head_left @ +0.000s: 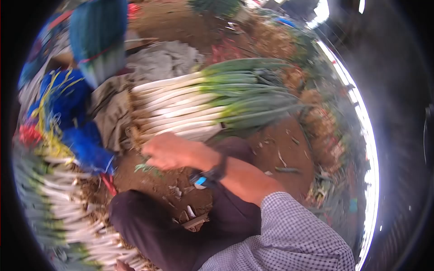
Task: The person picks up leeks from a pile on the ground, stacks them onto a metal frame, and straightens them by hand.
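**Q:** How do the leeks (208, 103) handle?
**A:** Expect each one to be light, a bundle noticeably heavier. The white shanks (169, 95) are likely firm and somewhat slippery; the leaves (260, 103) are softer and probably crease or tear. Take hold around the shanks and support the leaves.

**Q:** Where are they, and how do your hands stand?
**A:** They lie before you at ground level, root ends toward the brown cloth (110, 104). Your right hand (167, 151) is at their near edge, fingers curled; through the blur you cannot tell whether it grips anything. Your left hand (122, 266) barely shows beside the pile (88, 217); you cannot tell its state.

**Q:** How do they look?
**A:** Long, straight, side by side: white, then pale green, then dark green.
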Demonstrator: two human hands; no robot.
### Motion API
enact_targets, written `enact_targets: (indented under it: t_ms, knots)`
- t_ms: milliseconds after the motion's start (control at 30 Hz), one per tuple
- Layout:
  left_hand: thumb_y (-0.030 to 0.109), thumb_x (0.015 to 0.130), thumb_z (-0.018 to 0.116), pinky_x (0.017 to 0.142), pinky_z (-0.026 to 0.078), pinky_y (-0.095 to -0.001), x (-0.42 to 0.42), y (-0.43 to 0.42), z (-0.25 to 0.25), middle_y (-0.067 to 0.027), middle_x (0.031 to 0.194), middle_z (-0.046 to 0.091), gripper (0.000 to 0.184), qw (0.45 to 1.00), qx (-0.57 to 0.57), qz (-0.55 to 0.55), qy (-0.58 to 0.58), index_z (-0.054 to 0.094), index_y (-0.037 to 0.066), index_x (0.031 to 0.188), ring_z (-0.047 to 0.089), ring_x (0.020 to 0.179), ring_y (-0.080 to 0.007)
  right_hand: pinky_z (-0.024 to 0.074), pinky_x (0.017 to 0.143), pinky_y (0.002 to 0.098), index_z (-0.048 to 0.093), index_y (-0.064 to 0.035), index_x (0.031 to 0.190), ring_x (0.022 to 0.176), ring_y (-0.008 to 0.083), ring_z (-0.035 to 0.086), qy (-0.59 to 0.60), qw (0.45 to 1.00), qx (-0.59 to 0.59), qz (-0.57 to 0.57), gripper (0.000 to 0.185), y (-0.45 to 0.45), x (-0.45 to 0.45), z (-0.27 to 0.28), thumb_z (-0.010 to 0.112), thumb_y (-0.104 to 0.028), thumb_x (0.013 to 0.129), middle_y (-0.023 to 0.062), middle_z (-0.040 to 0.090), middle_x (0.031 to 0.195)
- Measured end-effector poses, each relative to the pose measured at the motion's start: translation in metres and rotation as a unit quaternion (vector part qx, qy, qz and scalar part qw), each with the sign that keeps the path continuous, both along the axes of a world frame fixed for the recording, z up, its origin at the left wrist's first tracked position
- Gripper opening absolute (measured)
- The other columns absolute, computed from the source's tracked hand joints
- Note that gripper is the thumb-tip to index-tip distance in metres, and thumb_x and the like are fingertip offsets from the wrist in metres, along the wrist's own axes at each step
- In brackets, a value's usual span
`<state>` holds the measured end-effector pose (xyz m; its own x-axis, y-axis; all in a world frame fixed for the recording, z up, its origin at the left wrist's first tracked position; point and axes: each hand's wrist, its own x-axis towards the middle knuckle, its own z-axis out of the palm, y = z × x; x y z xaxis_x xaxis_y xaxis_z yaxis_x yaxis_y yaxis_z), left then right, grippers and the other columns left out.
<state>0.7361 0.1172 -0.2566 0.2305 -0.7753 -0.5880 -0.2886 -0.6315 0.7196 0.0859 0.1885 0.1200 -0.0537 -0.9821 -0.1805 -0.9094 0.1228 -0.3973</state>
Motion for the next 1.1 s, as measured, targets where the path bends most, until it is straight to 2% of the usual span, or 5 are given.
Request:
enact_targets:
  t_ms: [233,433,500,700,1100]
  knots:
    - [0.038,0.099,0.057,0.095,0.053,-0.0473,-0.031,-0.033,0.001,-0.0184,0.128,0.067,0.054,0.875,-0.007,-0.253,-0.413,0.053,0.007,0.143,0.067,0.109,-0.0368,0.0536,0.071,0.0505,0.064,0.0008,0.087,0.079,0.0402,0.068,0.030,0.999,0.019,0.037,0.028,0.005,0.016,0.006,0.068,-0.027,0.086,0.0201,0.065,0.075]
    - [0.017,0.095,0.060,0.067,0.056,-0.0293,-0.018,0.008,0.020,-0.0081,0.096,0.069,0.049,0.992,-0.035,-0.075,-0.092,0.051,0.014,0.143,0.062,0.073,-0.0143,0.0505,0.072,0.0498,0.065,-0.0009,0.098,0.081,0.0393,0.065,-0.026,0.996,0.083,-0.006,0.028,0.012,0.009,0.017,0.064,-0.026,0.087,0.0222,0.064,0.082]
    - [0.023,0.094,0.060,0.068,0.057,-0.0406,0.054,0.007,-0.042,-0.0136,0.098,0.073,0.049,0.729,-0.120,-0.487,-0.466,0.055,0.025,0.142,0.070,0.079,-0.0255,0.0504,0.075,0.0497,0.067,-0.0006,0.105,0.086,0.0408,0.066,-0.048,0.998,-0.023,-0.011,0.029,0.016,0.017,0.027,0.069,-0.022,0.086,0.0218,0.067,0.089]
    - [0.018,0.093,0.062,0.061,0.055,-0.0413,-0.067,-0.017,0.077,-0.0203,0.089,0.070,0.040,0.989,0.135,-0.037,-0.054,0.061,0.002,0.129,0.070,0.083,-0.0261,0.0508,0.084,0.0459,0.067,0.0024,0.115,0.094,0.0429,0.064,-0.047,0.998,0.025,-0.044,0.037,0.018,0.015,0.025,0.073,-0.015,0.083,0.0239,0.069,0.107]
    - [0.016,0.083,0.068,0.096,0.051,-0.0454,-0.063,-0.055,0.026,-0.0294,0.111,0.067,0.041,0.959,0.107,0.044,-0.259,0.054,-0.004,0.116,0.066,0.107,-0.0429,0.0498,0.081,0.0445,0.065,0.0045,0.117,0.087,0.0432,0.062,-0.052,0.991,0.059,-0.106,0.039,0.012,0.005,0.025,0.073,-0.010,0.081,0.0240,0.068,0.100]
